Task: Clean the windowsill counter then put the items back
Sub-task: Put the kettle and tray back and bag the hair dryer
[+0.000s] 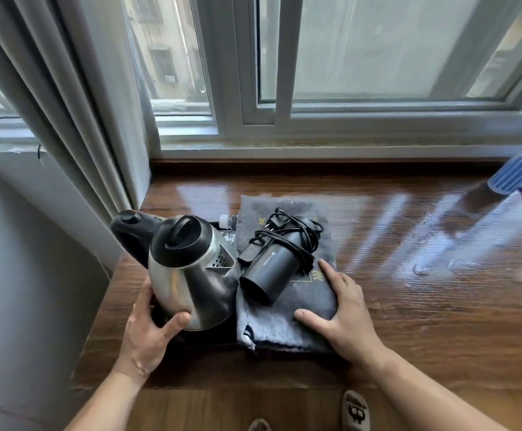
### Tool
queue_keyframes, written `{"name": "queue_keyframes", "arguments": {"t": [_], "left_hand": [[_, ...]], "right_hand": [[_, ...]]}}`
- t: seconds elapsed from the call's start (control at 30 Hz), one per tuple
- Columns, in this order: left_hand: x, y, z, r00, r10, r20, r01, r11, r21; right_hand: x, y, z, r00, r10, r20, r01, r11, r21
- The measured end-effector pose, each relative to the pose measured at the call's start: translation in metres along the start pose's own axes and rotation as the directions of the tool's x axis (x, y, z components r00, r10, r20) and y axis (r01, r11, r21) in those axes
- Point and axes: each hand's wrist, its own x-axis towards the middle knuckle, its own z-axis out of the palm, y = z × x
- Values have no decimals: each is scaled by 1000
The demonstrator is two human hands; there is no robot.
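A steel kettle (188,269) with a black lid and handle stands on a black tray (210,335) at the left end of the wooden windowsill counter (409,306). My left hand (149,331) grips the tray's left side, thumb against the kettle's base. A grey towel (284,321) covers the tray's right half. On it lies a black hair dryer (272,269) with its coiled cord. My right hand (343,312) clasps the towel-covered right edge of the tray. A plastic bottle cap (226,219) peeks out behind the kettle.
A grey curtain (76,98) hangs at the left beside the white sliding window frame (253,88). A blue-and-white striped object (518,175) sits at the far right of the counter. Wet streaks shine on the counter's right half. Slippered feet show below.
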Motion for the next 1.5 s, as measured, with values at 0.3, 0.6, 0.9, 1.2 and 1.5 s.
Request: {"name": "queue_keyframes", "arguments": {"t": [0.3,0.6,0.9,1.2,1.5], "left_hand": [[24,-15,-13,997,14,76,-12,999,-35],[-8,-14,-18,999,-52,7,52,998,-35],[-61,38,44,995,65,71,-56,991,-120],[-39,79,76,997,-48,55,52,996,-75],[-33,79,98,984,-123,-128,114,991,-75]], "right_hand": [[12,-6,14,1000,22,6,-22,999,-40],[12,-7,-2,999,0,33,2,998,-62],[73,-37,-39,985,23,172,-31,999,45],[97,-44,-36,987,-13,162,5,999,50],[100,-61,-30,991,17,134,-42,982,186]]}}
